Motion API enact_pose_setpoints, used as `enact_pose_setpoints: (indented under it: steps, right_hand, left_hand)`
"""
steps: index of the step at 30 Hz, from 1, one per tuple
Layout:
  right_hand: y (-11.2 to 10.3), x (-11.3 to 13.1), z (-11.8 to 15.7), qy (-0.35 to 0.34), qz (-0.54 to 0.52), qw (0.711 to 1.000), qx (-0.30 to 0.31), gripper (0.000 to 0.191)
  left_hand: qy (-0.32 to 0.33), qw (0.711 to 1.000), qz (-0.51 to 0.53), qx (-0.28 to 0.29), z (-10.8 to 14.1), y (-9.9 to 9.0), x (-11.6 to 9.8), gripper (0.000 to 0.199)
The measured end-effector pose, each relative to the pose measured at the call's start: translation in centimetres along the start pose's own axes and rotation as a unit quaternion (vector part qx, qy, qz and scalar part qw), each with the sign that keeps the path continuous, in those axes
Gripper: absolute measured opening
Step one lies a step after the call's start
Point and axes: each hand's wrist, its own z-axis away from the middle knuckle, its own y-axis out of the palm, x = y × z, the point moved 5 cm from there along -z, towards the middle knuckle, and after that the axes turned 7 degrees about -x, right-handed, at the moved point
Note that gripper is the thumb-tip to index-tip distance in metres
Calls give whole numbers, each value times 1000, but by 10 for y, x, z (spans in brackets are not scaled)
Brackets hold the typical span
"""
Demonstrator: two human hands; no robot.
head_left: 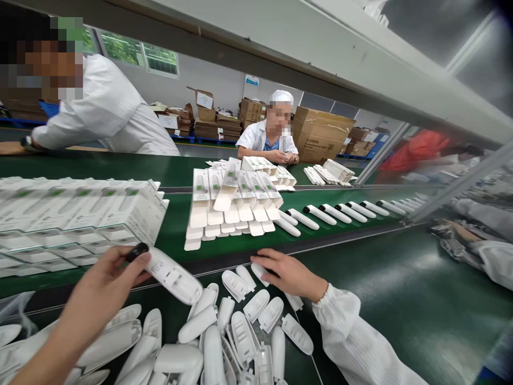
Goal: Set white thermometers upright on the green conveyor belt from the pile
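- The left hand (102, 278) grasps a white device (174, 275) by its black tip, thumb and fingers closed round that end; the device is tilted, its hollowed back turned up, above the far edge of the green surface (385, 299).
- The right hand (290, 272) lies palm down by that same far edge, fingers loosely bent over a white cover (260, 274); whether they pinch it or merely touch it, I cannot tell.
- The held device shows no cover over its hollow, so this piece looks unfinished.
- Many loose covers (242, 331) lie heaped from the far edge of the surface towards the wearer, some hollow side up, some rounded side up; judging by the heap, plenty remain unused.
- On the belt (178, 208) beyond, a row of devices (323, 215) runs along the near edge towards the far right end; their undersides are hidden, so I cannot say whether they are closed.
- Open-flapped boxes (256, 184) are stacked on the belt left of that row, and more boxes (80, 206) fill its left end, so the boxing appears incomplete; their contents cannot be made out.
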Motion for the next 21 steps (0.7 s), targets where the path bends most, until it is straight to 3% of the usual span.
enact_pose_setpoints:
  steps: [3,6,10,13,21]
  right_hand:
    - [19,14,3,-46,56,995,66,53]
    - [28,15,4,-48,116,989,73,60]
    - [29,14,5,-26,169,981,87,67]
    - [28,10,6,11,146,984,104,70]
    - [16,-9,5,115,71,988,69,56]
  left_hand:
    - [-53,989,128,51,24,17,-4,61]
    - [-103,979,172,35,38,18,-9,58]
    - [-188,954,232,-21,47,13,-9,41]
    - [-197,950,242,-20,49,17,-10,38]
    - [-212,947,239,18,48,32,-4,63]
